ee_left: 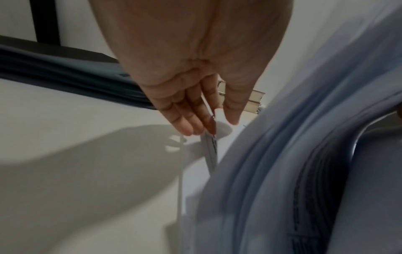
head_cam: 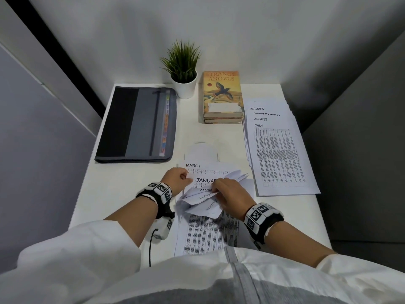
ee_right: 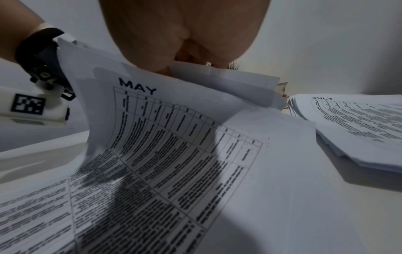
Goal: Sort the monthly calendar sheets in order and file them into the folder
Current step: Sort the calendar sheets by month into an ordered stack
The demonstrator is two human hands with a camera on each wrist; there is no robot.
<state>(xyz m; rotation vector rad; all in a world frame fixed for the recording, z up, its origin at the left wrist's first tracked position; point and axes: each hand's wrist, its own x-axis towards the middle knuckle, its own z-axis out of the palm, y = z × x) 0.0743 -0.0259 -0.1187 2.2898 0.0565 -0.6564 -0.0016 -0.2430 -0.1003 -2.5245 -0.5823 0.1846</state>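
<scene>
1. Sheets, near centre of the table, are bending easily: thin, light, floppy, likely slippery together; best pinched at top corners.
2. Left hand is pinching the JANUARY sheet's top-left corner; right hand is curling round lifted sheets, MAY among them.
3. Two piles are showing: this one, plus a sorted pile at right, four titles showing, JULY on top.
4. One folder is lying shut, far left.

Folder back-left on desk; plant, books behind centre; sorted stack right; loose sheets front.
</scene>
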